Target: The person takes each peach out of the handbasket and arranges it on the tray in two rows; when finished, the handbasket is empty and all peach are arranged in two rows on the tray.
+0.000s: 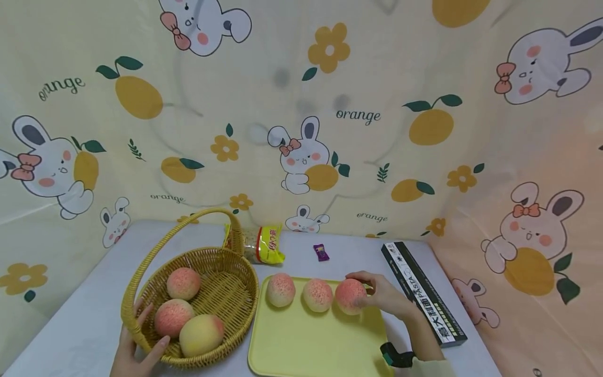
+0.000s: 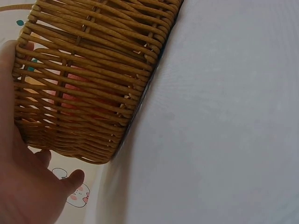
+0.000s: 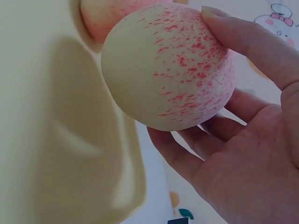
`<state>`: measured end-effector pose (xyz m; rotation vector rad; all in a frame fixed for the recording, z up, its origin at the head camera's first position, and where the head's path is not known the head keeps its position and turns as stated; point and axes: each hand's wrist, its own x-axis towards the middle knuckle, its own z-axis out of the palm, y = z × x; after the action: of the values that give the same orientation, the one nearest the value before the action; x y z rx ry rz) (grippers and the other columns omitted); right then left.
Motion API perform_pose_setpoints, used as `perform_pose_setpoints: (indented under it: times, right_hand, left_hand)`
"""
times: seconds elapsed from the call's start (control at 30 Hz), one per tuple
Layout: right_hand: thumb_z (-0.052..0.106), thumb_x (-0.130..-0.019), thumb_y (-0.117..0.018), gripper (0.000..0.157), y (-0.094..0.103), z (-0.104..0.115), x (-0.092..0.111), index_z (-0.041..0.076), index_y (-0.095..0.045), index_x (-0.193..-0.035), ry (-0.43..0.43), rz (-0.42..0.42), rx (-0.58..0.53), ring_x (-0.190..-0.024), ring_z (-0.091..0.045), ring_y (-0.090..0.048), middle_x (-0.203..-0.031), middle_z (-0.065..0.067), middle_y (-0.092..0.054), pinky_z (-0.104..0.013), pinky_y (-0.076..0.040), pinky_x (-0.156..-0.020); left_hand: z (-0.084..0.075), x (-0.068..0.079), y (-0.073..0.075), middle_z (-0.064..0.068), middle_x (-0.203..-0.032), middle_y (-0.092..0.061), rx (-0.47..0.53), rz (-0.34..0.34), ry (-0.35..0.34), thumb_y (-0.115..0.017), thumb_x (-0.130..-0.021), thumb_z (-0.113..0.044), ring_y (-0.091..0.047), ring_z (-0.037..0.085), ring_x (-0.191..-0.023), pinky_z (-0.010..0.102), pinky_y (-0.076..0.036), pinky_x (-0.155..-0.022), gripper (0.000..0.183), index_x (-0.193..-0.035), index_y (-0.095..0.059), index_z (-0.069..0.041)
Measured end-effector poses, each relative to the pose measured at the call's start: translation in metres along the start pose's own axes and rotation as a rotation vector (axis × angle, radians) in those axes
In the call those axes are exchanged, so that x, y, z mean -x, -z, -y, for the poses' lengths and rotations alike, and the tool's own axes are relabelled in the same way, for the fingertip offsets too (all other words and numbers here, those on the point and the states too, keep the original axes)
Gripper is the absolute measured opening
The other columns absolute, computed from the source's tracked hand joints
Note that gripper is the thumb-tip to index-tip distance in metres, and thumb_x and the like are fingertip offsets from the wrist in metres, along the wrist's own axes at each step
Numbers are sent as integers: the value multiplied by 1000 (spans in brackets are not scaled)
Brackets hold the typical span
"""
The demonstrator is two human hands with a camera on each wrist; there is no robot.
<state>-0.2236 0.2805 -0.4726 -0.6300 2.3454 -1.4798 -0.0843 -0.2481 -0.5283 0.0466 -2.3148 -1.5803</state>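
Note:
My right hand (image 1: 383, 297) grips a pink-speckled peach (image 1: 350, 297) over the far right part of a yellow tray (image 1: 311, 345). In the right wrist view, thumb and fingers curl round that peach (image 3: 168, 70). Two more peaches, one on the left (image 1: 281, 290) and one in the middle (image 1: 317, 295), sit in a row along the tray's far side. At the left, my left hand (image 1: 129, 345) holds the near-left side of a wicker basket (image 1: 235, 293) by the foot of its handle. Inside the basket lie three peaches, one of them mostly yellow (image 1: 201, 335).
Behind the basket lies a yellow-ended food packet (image 1: 268, 245), partly hidden by the handle. A small purple wrapped candy (image 1: 321, 252) is beyond the tray. To the right lies a long black-and-white pasta box (image 1: 424, 293). A printed cloth (image 1: 301, 78) hangs behind the white table (image 1: 70, 319).

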Motion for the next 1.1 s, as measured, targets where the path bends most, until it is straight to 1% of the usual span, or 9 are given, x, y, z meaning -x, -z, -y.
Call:
perform_pose_setpoints:
  times: [0.13,0.3,0.53,0.7,0.8,0.93,1.1]
  right_hand:
    - [8,-82,-77,60,-2,-5,2,-5,-55,-136,-17,-1,9,-122,-35,-49,-134,-19,-57,-32,-49,-93]
    - [7,-82,-76,59,-4,-9,4,-8,-54,-135,-27,0,-12,-122,-36,-49,-133,-19,-57,-32,-50,-92]
    - [6,-82,-75,59,-5,-13,7,-7,-54,-135,-31,-6,-38,-119,-34,-50,-133,-22,-56,-32,-51,-90]
    - [6,-83,-76,59,-6,-18,8,-8,-53,-135,-32,-2,-43,-119,-30,-51,-133,-22,-56,-32,-51,-91]
    - [7,-83,-76,60,-6,-20,9,-9,-53,-135,-32,-2,-39,-117,-27,-52,-132,-21,-57,-31,-51,-91]
    - [7,-83,-75,62,-5,-18,9,-12,-50,-136,-19,10,-51,-114,-28,-54,-132,-24,-55,-31,-52,-88]
    - [7,-83,-75,62,-4,-17,8,-11,-50,-137,-10,26,-57,-113,-31,-54,-133,-26,-53,-30,-53,-87]
  left_hand:
    - [-1,1,0,3,-167,1,-3,-2,2,-67,-95,-6,8,27,-151,79,-7,-104,74,-156,-26,2]
    - [-1,1,-1,3,-167,0,-10,-10,-8,-66,-95,-5,6,28,-151,79,-7,-104,73,-156,-27,1]
    - [-2,1,-1,1,-166,0,-15,-11,-13,-66,-95,-5,7,27,-151,78,-7,-105,73,-156,-27,0]
    - [-1,2,1,1,-166,0,-14,-3,-16,-66,-95,-5,9,27,-151,81,-7,-102,72,-156,-27,0]
    - [-1,2,1,3,-166,3,-17,4,2,-66,-96,-7,11,28,-150,81,-7,-102,72,-156,-26,2]
    - [-2,1,1,6,-166,5,-10,7,25,-65,-97,-10,12,31,-150,80,-7,-103,72,-155,-25,3]
    - [-3,2,0,4,-167,3,-16,-4,32,-66,-96,-10,8,27,-151,78,-7,-105,73,-156,-26,2]
